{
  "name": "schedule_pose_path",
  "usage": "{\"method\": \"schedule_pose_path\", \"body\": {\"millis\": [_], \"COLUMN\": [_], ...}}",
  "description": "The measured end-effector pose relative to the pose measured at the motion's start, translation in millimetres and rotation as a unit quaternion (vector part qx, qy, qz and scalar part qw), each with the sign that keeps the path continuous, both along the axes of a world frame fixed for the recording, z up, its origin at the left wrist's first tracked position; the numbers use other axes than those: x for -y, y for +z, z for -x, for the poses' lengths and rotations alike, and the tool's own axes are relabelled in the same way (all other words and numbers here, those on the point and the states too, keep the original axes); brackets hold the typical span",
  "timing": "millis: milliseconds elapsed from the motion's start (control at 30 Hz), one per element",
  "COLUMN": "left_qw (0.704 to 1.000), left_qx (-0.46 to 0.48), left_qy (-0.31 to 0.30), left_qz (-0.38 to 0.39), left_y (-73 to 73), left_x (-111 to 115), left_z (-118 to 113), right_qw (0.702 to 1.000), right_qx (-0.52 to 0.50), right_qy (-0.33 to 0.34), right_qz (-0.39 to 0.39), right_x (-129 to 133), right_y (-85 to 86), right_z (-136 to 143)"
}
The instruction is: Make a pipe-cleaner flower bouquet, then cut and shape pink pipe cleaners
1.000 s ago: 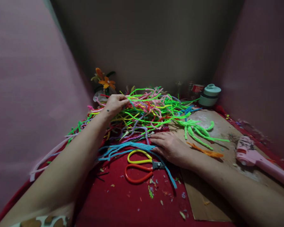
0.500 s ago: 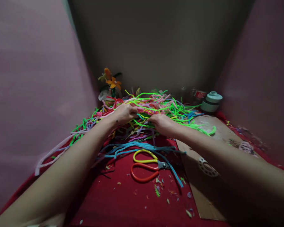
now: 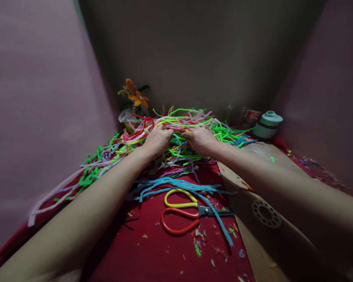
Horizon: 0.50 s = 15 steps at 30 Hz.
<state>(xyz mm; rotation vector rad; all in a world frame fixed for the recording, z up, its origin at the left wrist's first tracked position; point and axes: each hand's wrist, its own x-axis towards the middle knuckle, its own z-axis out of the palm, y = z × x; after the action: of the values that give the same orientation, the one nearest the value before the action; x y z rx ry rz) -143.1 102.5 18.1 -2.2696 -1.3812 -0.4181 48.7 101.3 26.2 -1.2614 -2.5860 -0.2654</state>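
A heap of coloured pipe cleaners [image 3: 191, 119], in green, pink, red, yellow and purple, lies across the far part of the red cloth. Both my hands are in it. My left hand [image 3: 159, 140] has its fingers curled closed among the stems at the heap's middle. Just to its right, my right hand [image 3: 200, 140] is closed too, fingertips facing the left. Which stems each hand pinches is hard to make out. Nearer to me lie loose blue pipe cleaners [image 3: 176, 183] and scissors [image 3: 181, 226] with one yellow and one red handle.
Beneath my right forearm is a brown board [image 3: 238, 196] with a white ring with holes [image 3: 266, 213]. A teal lidded jar [image 3: 266, 125] stands back right, by a bottle with a red label [image 3: 252, 114]. Orange flowers [image 3: 137, 98] stand back left. Scraps litter the red cloth [image 3: 153, 250].
My hands have shifted slightly up within the heap, the right one turning more toward the left. The camera view has moved a little. Green stems near the board have been drawn away.
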Motion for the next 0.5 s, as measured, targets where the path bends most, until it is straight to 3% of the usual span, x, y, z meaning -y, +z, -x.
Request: {"method": "schedule_pose_path", "body": {"millis": [200,500], "left_qw": [0.998,0.998], "left_qx": [-0.01,-0.058], "left_qy": [-0.043,0.025], "left_qz": [0.042,0.019], "left_y": [-4.6,-9.1], "left_x": [-5.9,-0.7], "left_z": [3.2,-7.3], "right_qw": [0.998,0.995], "right_qx": [0.027,0.065], "right_qy": [0.05,0.035], "right_qz": [-0.041,-0.069], "right_x": [3.4,1.2], "right_y": [-4.0,-8.3], "right_z": [0.3,1.2]}}
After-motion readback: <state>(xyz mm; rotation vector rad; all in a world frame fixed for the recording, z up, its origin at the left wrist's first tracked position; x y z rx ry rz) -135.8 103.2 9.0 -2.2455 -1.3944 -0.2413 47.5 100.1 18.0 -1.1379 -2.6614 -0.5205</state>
